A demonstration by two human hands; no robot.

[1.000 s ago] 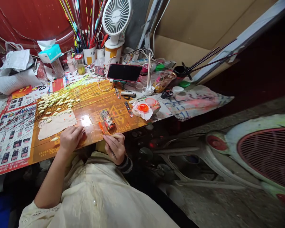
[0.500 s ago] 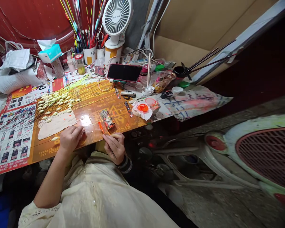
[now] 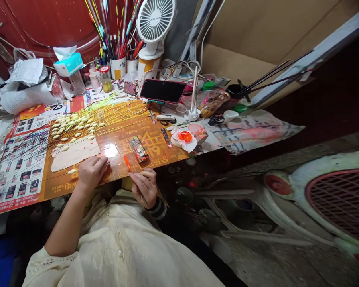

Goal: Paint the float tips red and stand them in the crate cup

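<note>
head feed, my side of the link. left hand (image 3: 92, 172) lies on the printed orange mat (image 3: 155, 149), fingers together and lightly curled, holding nothing that i can see. right hand (image 3: 145, 187) is at the mat's near edge, thumb and fingers pinched on a thin orange-tipped stem (image 3: 126, 162), which points away from the wrist and across the mat. the fingers hide how the stem seats, and i cannot tell whether its tip touches the mat.

work in hand, as i read it: that one stem, alone in the pinch. the next move looks to call for a steady pinch, with the wet-looking orange tip kept clear of the other things.

on the mat's left part, cream float bodies (image 3: 74, 123) lie clustered, their fine yellow stems (image 3: 116, 111) fanning toward its far edge. a cream cloth (image 3: 74, 153) lies just beside the left hand, a loose float body (image 3: 72, 171) near it. a patterned packet (image 3: 139, 149) sits mid-mat, and past the mat's right end, an orange-filled dish (image 3: 184, 136) rests on crumpled tissue (image 3: 179, 145).
</note>
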